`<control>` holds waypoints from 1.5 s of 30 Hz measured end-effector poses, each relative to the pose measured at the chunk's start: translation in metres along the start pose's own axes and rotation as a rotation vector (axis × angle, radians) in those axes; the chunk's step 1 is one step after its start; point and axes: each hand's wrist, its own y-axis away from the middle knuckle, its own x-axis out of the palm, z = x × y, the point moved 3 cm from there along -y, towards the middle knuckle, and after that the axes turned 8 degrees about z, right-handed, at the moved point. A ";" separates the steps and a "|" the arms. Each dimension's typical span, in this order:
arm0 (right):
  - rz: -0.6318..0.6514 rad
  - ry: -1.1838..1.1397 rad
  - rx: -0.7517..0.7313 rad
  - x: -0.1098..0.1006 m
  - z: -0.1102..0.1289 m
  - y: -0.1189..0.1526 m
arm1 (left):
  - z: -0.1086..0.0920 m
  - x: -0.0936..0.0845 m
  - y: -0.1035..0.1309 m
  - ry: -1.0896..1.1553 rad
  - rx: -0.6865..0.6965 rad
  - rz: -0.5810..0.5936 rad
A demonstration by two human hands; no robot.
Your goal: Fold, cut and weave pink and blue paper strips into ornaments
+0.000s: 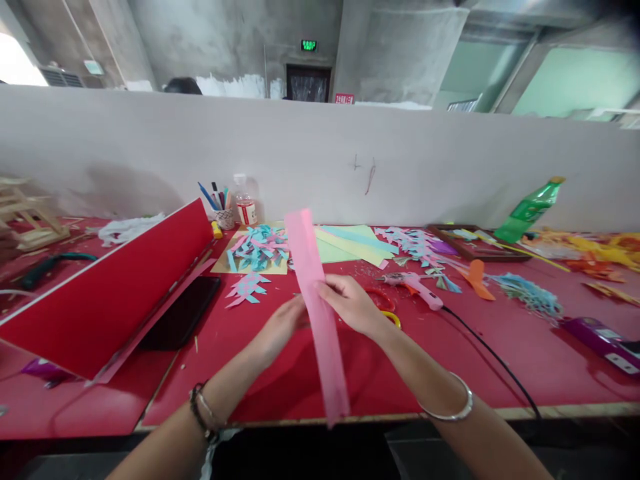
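A long pink paper strip (320, 313) stands nearly upright in front of me, its lower end over the table's front edge. My right hand (350, 303) pinches it near the middle, thumb on the front face and fingers closed. My left hand (286, 325) is at the strip's left edge, lower down. Its fingertips go behind the paper, so their grip is hidden. Beyond my hands lie red-handled scissors (384, 300), a yellow-handled pair (393, 319) and a pink glue gun (417, 288). Fringed pink-and-blue paper pieces (249, 288) lie to the left.
Colored paper strips (355, 243) and a pile of cut paper (257, 248) lie at the back. A red board (120, 287) leans over a black tablet-like slab (183, 313) at left. A green bottle (530, 210) tilts at right. The glue gun's cord (495, 357) runs off the front edge.
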 end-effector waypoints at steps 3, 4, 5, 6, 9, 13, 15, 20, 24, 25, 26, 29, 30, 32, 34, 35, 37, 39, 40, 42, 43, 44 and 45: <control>0.145 0.124 0.046 0.002 -0.009 0.002 | -0.011 -0.026 -0.007 0.112 -0.006 -0.038; 0.188 0.145 0.079 0.003 -0.012 0.002 | -0.015 -0.035 -0.011 0.103 -0.003 -0.055; 0.218 0.159 0.106 0.004 -0.015 0.002 | -0.018 -0.043 -0.014 0.087 0.005 -0.080; 0.234 0.164 0.125 0.005 -0.018 0.002 | -0.020 -0.050 -0.018 0.067 0.014 -0.101; 0.270 0.141 0.167 0.005 -0.027 0.001 | -0.020 -0.064 -0.028 0.000 0.060 -0.139; 0.319 0.157 0.215 0.002 -0.039 -0.001 | -0.015 -0.071 -0.038 -0.082 0.058 -0.191; 0.349 0.187 0.242 0.000 -0.045 -0.001 | -0.013 -0.073 -0.040 -0.049 0.036 -0.171; 0.347 0.125 0.313 -0.004 -0.054 -0.004 | -0.003 -0.084 -0.040 -0.033 0.019 -0.213; 0.355 0.022 0.364 0.000 -0.061 -0.009 | 0.004 -0.091 -0.041 -0.184 0.060 -0.278; 0.373 0.020 0.363 0.001 -0.062 -0.010 | 0.004 -0.093 -0.041 -0.204 0.075 -0.306; 0.390 0.025 0.357 0.003 -0.064 -0.011 | 0.004 -0.096 -0.041 -0.213 0.088 -0.343; 0.416 0.060 0.319 0.006 -0.069 -0.012 | 0.001 -0.109 -0.040 -0.193 0.117 -0.452; 0.422 0.073 0.305 0.007 -0.070 -0.011 | -0.001 -0.113 -0.040 -0.190 0.126 -0.471; 0.440 0.101 0.289 0.008 -0.072 -0.008 | -0.003 -0.120 -0.040 -0.175 0.133 -0.508; 0.470 0.115 0.290 0.010 -0.074 -0.005 | -0.004 -0.127 -0.040 -0.142 0.120 -0.550; 0.485 0.113 0.294 0.011 -0.074 -0.003 | -0.004 -0.129 -0.040 -0.117 0.114 -0.572; 0.498 0.098 0.288 0.015 -0.074 0.000 | -0.004 -0.133 -0.040 -0.052 0.124 -0.602; 0.469 0.076 0.269 0.019 -0.072 0.002 | -0.005 -0.135 -0.041 0.021 0.152 -0.603; 0.430 0.065 0.258 0.019 -0.071 0.002 | -0.005 -0.133 -0.041 0.057 0.155 -0.581; 0.298 0.055 0.227 0.019 -0.070 0.001 | -0.004 -0.125 -0.042 0.094 0.114 -0.465; 0.215 0.053 0.207 0.017 -0.069 0.000 | -0.002 -0.118 -0.042 0.085 0.079 -0.379; 0.124 0.053 0.186 0.015 -0.069 -0.001 | 0.000 -0.108 -0.041 0.054 0.040 -0.278; 0.033 0.056 0.167 0.013 -0.068 -0.001 | 0.002 -0.097 -0.040 0.004 0.008 -0.177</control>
